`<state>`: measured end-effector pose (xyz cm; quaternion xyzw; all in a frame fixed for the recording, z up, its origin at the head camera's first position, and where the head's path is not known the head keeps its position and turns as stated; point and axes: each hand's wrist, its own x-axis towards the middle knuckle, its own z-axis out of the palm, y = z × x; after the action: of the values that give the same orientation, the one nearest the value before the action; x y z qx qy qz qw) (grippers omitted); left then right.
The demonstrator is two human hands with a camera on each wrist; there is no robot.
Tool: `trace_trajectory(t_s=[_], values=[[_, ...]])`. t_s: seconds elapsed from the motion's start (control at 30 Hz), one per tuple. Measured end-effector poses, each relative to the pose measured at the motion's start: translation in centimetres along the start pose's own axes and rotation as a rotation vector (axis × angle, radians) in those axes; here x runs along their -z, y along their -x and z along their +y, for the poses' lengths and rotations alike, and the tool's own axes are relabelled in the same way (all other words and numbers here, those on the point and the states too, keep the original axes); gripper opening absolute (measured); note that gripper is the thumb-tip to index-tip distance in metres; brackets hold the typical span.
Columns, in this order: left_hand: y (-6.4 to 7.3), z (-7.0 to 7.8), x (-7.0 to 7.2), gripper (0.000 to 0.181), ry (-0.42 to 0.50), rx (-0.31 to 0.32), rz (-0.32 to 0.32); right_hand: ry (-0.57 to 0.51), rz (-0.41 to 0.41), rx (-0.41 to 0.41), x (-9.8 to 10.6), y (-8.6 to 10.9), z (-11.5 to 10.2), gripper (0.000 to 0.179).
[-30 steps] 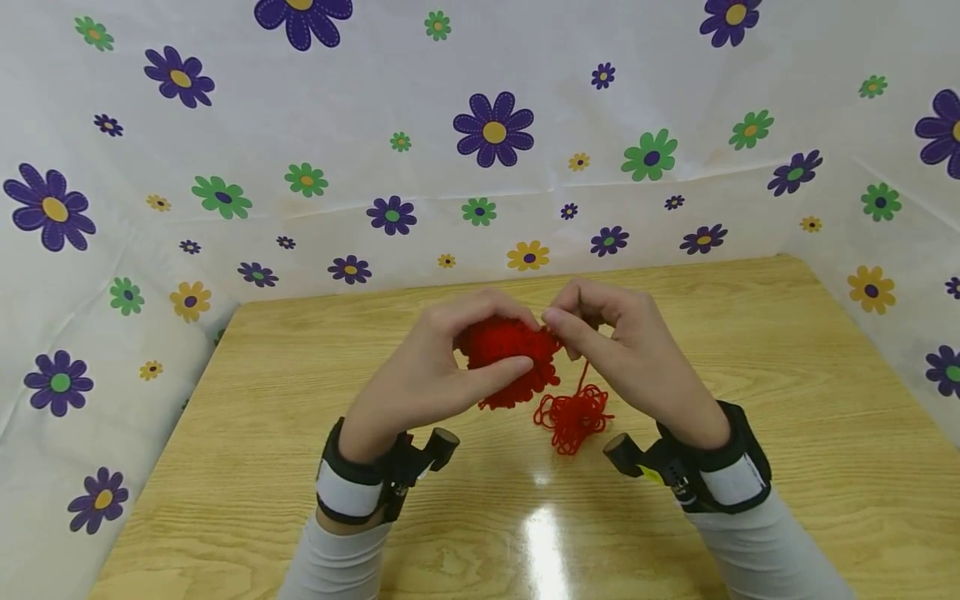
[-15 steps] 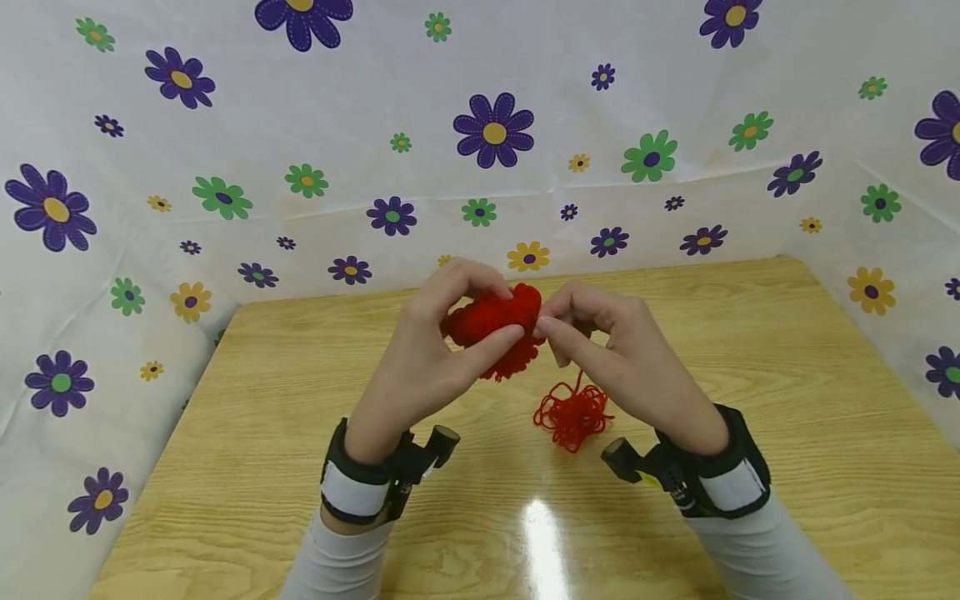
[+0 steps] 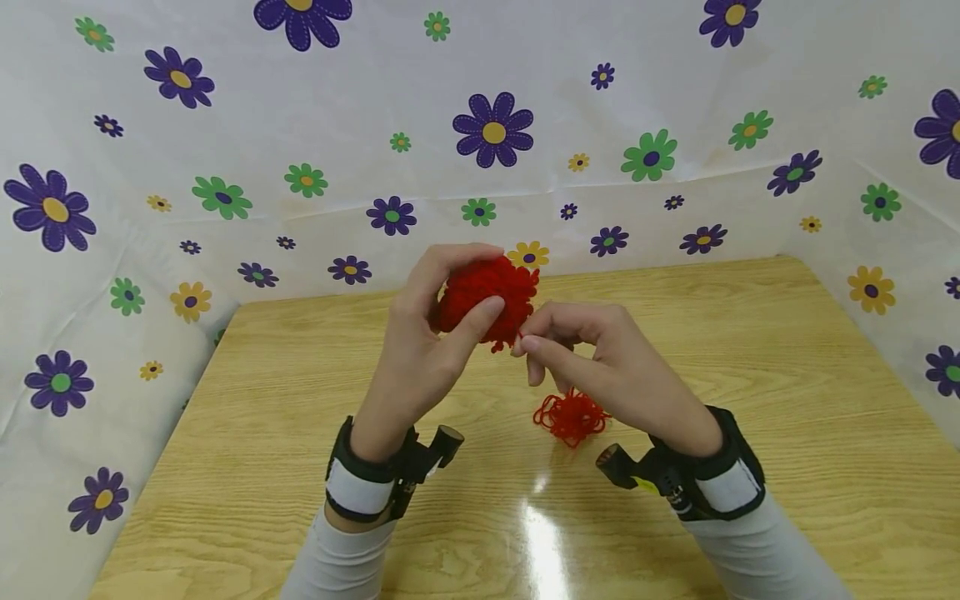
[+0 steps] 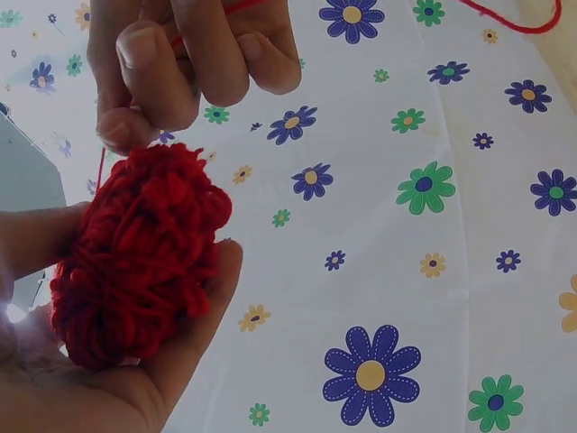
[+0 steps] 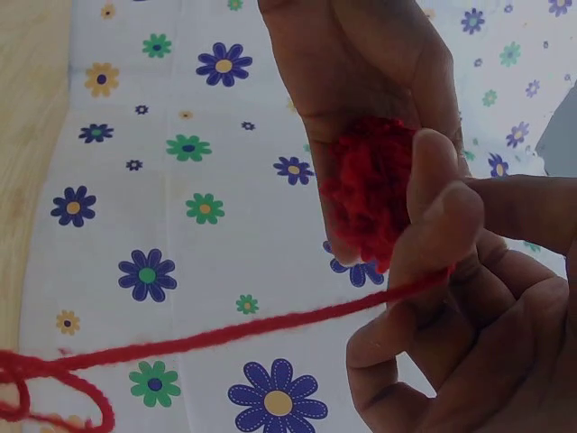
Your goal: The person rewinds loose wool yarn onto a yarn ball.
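A thick bundle of red yarn is gripped between the thumb and fingers of my left hand, raised above the table. Just to its lower right, my right hand pinches a red strand between thumb and index finger. In the right wrist view that strand stretches from the curled fingers down to loose loops. On the tabletop, partly behind the right hand in the head view, lies a loose pile of red yarn. The left wrist view shows the wound bundle cradled in the palm, right fingertips close above it.
The wooden table fills the lower part of the head view. White cloth with printed flowers encloses its back and sides. Each wrist wears a black strap with a small camera, such as the left camera.
My left hand has raised the yarn bundle and turned it over to show another side. The right hand has shifted slightly left and down, its pinch kept on the strand.
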<state>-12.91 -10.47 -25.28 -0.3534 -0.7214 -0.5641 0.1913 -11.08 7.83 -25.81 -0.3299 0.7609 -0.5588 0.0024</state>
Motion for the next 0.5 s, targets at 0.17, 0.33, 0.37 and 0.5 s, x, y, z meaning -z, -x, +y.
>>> trace_trajectory(t_s=[0.17,0.33,0.37,0.5], values=[[-0.1,0.0,-0.1,0.035,0.059,-0.050,0.081,-0.015,-0.043,-0.010,-0.2,-0.1,0.0,0.009],[-0.2,0.2,-0.1,0.037,0.108,-0.076,0.150,-0.032,-0.086,0.005,-0.5,-0.2,0.2,0.009],[-0.2,0.2,-0.1,0.037,0.118,-0.078,0.156,-0.034,-0.097,0.003,-0.6,-0.3,0.2,0.009],[-0.1,0.5,-0.1,0.037,0.179,-0.083,0.166,-0.034,-0.135,-0.017,-1.1,-0.4,0.4,0.010]])
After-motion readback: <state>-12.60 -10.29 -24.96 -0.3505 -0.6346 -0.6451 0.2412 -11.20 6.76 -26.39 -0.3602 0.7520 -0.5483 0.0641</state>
